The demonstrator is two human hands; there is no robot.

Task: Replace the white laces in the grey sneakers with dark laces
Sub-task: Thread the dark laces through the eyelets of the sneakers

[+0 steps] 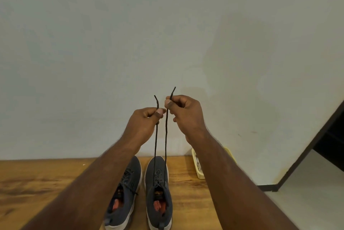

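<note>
Both forearms reach up, each hand's grip, left hand (147, 118) and right hand (183, 113), pinching a dark lace (165, 136) end.

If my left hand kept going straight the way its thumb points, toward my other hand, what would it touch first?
Probably the dark lace strand hanging from the right hand, then that hand's thumb. The left hand sits close beside it, though depth is unclear.

Dim, even indoor light on a pale wall (167, 24); soft focus, faint shadows, edges perhaps slightly bowed by wide-angle distortion.
</note>
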